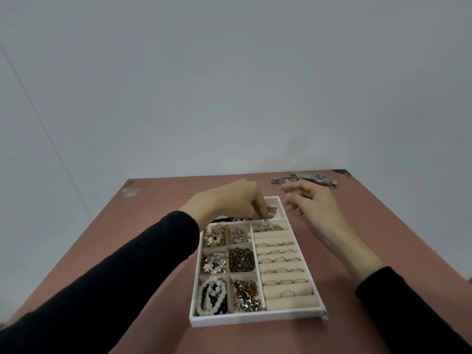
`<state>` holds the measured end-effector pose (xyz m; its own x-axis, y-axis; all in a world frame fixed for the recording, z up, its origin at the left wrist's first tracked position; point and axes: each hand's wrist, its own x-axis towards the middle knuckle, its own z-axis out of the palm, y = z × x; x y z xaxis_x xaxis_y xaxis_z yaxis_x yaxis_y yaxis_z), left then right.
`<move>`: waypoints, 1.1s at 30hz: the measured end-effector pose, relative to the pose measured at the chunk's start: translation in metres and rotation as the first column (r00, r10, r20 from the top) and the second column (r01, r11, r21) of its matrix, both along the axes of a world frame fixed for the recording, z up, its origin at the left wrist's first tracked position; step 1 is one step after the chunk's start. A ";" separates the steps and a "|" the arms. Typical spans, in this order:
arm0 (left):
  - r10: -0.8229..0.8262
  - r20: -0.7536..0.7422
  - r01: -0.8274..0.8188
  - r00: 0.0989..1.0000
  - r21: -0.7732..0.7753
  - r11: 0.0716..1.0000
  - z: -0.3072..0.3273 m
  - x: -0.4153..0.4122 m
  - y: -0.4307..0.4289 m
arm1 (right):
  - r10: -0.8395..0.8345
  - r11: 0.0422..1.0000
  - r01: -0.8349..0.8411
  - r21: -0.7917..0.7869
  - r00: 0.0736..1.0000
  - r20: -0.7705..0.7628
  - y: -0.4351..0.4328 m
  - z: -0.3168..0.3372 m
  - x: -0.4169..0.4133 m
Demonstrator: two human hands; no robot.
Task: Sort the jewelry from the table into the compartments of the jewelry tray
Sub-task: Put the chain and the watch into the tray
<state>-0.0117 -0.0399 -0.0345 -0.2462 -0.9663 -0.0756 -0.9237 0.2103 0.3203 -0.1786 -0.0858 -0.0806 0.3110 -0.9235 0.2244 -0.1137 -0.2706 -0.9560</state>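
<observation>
A white jewelry tray with beige compartments lies on the pink table. My left hand hovers over its far end, fingertips pinched on a thin silver chain that hangs into the top ring-roll row. My right hand floats just right of the tray's far corner with fingers loosely curled and apart, holding nothing that I can see. A silver watch and a metal band piece lie on the table beyond my right hand.
Tray compartments hold white and black bead bracelets, chunky chains, dark beads, brooches, earrings and rings on rolls. A grey wall rises behind the table's far edge.
</observation>
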 end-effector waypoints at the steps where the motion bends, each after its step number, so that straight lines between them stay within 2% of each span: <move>1: 0.001 0.002 -0.001 1.000 0.002 1.000 0.000 0.001 0.000 | -0.001 1.000 0.001 -0.003 1.000 -0.002 0.000 0.000 0.000; 8: 0.029 0.006 -0.029 1.000 0.068 0.997 -0.002 0.013 -0.003 | -0.009 1.000 0.008 -0.018 1.000 -0.021 0.000 0.001 -0.002; 15: 0.195 0.063 -0.189 0.979 -0.095 0.977 -0.005 0.020 -0.009 | -0.034 0.999 0.034 -0.025 0.999 0.000 -0.002 0.003 -0.004; 19: 0.104 0.026 -0.098 0.994 -0.171 0.980 -0.005 0.001 -0.015 | -0.066 0.998 0.067 -0.011 0.997 0.041 -0.007 0.003 -0.008; 24: 0.021 0.128 -0.001 0.992 -0.149 0.989 -0.013 -0.017 -0.022 | -0.142 0.988 0.146 -0.058 0.988 0.063 -0.015 0.007 -0.020; 27: 0.032 0.140 -0.008 0.990 -0.172 0.985 -0.017 -0.016 -0.023 | -0.175 0.976 0.170 -0.134 0.984 -0.021 -0.022 0.012 -0.032; 29: 0.042 0.134 -0.018 0.990 -0.171 0.985 -0.016 -0.014 -0.022 | -0.203 0.965 0.170 -0.199 0.966 -0.160 -0.031 0.014 -0.036; 33: 0.074 0.182 -0.047 0.980 -0.147 0.988 -0.011 -0.006 -0.019 | -0.239 0.934 0.071 -0.350 0.854 -0.462 -0.057 0.013 -0.028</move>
